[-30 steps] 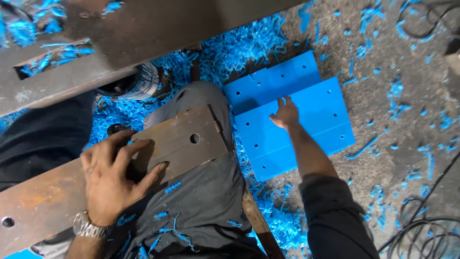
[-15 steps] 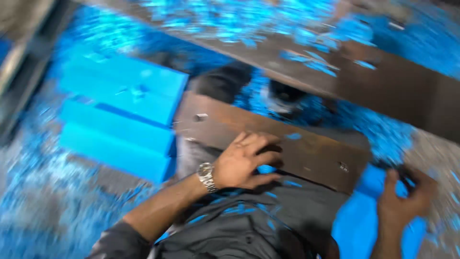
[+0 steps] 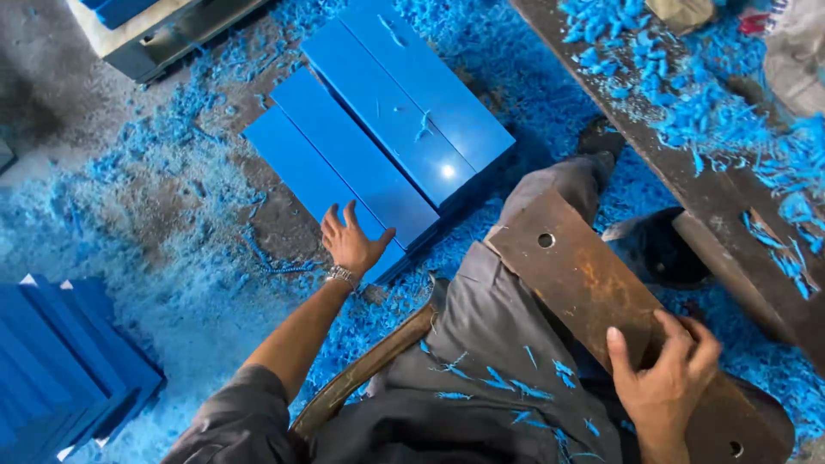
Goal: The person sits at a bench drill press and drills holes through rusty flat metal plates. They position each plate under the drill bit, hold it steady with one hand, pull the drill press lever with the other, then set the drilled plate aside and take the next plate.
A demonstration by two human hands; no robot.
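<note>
It's a workshop, the rough machining sort: blue plastic shavings (image 3: 172,206) lie thick over a grimy concrete floor (image 3: 51,103), cut blue plastic slabs (image 3: 387,120) sit stacked in rows, and rusty drilled steel plates (image 3: 593,283) serve as work surfaces.

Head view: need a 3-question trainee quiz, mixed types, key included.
1. True or false: the left hand lies flat on a blue block on the floor.
2. What does the right hand grip? A) rusty metal plate B) hammer C) blue block
3. Fill in: the metal plate rests across the person's ____.

Key: 1 true; 2 A; 3 lap. The plate has a round hole near its far end, and blue shavings cover the floor.
</note>
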